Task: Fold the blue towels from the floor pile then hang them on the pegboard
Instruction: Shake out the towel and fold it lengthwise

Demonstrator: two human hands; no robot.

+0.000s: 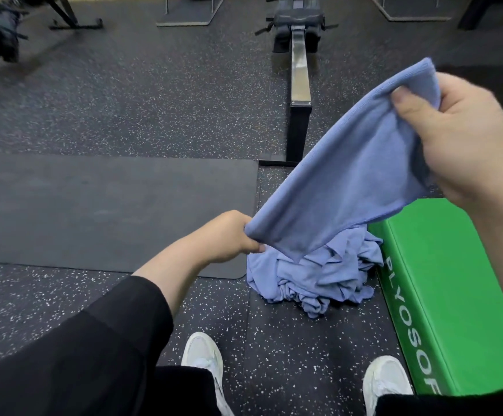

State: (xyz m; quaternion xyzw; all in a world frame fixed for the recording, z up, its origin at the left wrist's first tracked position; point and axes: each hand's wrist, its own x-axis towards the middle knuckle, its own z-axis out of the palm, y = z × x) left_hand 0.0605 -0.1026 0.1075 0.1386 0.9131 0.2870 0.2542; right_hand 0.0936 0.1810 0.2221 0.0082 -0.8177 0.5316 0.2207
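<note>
Head view. A gym floor of dark speckled rubber (100,94), with a plain black mat (94,211) laid on it at left, the rail of a rowing machine (300,73) running away from the viewer at centre, and a green foam plyo box (442,292) at lower right. The person's white shoes (203,355) stand at the bottom edge. The pegboard is not in view.

The pile of blue towels (313,277) lies crumpled on the floor, just beside the left face of the plyo box and ahead of the shoes. One blue towel (343,175) is lifted above the pile and stretched between both hands. The left hand (229,238), low and extended forward from a black sleeve, pinches the towel's lower corner with curled fingers. The right hand (460,145), higher and closer to the camera, clenches the upper corner, thumb pressed on the cloth.

The towel's long axis therefore runs diagonally, from the low left grip up to the high right grip; its taut edge faces upper left, and the slack body sags toward the pile, the lowest fold hanging just over it. It seems already doubled, though this is uncertain. Judged step: spreading the towel for folding. The next move likely calls for levelling the two corners, the left hand rising to the right.
</note>
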